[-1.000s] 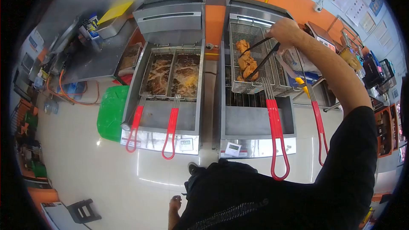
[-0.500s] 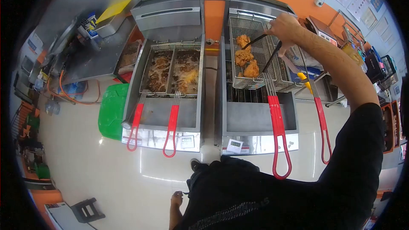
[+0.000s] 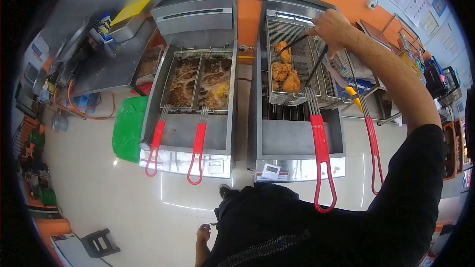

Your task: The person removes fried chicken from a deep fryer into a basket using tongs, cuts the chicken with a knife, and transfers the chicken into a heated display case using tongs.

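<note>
My right hand (image 3: pixel 332 30) is closed around black tongs (image 3: pixel 314 68), above the right fryer's wire basket (image 3: pixel 301 59). The tongs' arms are spread wide. One tip touches the upper piece of fried chicken (image 3: pixel 284 54); the other reaches down near the basket's front, apart from the chicken. Several golden pieces lie along the basket's left side. Its red handle (image 3: pixel 321 153) points toward me. A second basket (image 3: pixel 339 71) sits on its right. My left hand (image 3: pixel 203 233) hangs low at my side, fingers loosely bent and apart, with nothing visible in it.
In the left fryer (image 3: pixel 161 141), two baskets sit in bubbling oil, their red handles (image 3: pixel 198 146) pointing toward me. A green bin (image 3: pixel 129 131) stands left of it. A yellow-handled tool (image 3: pixel 353 94) rests beside the right basket. A timer (image 3: pixel 270 170) is on the fryer front.
The tongs' arms have spread slightly farther apart. The upper chicken piece has shifted and turned near the left tip. My left hand stays low at my side.
</note>
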A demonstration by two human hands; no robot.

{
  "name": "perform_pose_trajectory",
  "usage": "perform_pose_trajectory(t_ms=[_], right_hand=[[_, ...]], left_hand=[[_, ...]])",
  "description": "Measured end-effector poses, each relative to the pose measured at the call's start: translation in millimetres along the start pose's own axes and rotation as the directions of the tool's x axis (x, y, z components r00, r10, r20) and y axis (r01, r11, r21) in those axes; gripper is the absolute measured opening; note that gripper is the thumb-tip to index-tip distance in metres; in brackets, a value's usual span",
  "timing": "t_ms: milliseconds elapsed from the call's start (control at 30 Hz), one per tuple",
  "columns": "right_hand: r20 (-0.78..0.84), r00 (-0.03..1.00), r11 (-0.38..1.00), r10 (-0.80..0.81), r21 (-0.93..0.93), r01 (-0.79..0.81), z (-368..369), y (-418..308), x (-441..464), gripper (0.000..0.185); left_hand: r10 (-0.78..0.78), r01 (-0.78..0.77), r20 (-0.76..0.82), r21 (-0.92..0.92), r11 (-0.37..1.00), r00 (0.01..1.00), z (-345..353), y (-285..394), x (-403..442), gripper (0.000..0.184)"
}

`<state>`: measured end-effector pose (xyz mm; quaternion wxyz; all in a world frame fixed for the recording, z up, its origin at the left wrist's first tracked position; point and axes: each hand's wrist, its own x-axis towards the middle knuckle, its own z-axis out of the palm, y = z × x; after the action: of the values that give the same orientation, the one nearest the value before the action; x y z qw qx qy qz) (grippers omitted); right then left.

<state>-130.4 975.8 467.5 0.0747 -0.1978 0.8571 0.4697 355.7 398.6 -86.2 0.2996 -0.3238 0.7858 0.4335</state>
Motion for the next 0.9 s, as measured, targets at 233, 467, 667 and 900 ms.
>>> perform_pose_trajectory(t_ms=[233,467,667,900], right_hand=[[-0.002,0.998,0.998,-0.056,-0.005,0.056,15,-19,20,0.089],[-0.117,0.993,0.986,-0.012,0.164,0.031,16,2,1,0.076],[-0.018,1.0,0.993,-0.005,0.118,0.007,23,2,2,0.073],[0.093,0.995,0.996,-0.027,0.083,0.019,33,-22,42,0.082]], left_hand=[[0.141,-0.141,0.017,0.064,0.988,0.99,6,13,4,0.029],[0.058,-0.058,-0.015,-0.025,0.998,0.998,12,1,12,0.029],[0.039,-0.038,-0.014,0.083,0.996,0.999,-1,56,-34,0.034],[0.129,-0.123,-0.037,0.138,0.983,0.991,2,46,-21,0.035]])
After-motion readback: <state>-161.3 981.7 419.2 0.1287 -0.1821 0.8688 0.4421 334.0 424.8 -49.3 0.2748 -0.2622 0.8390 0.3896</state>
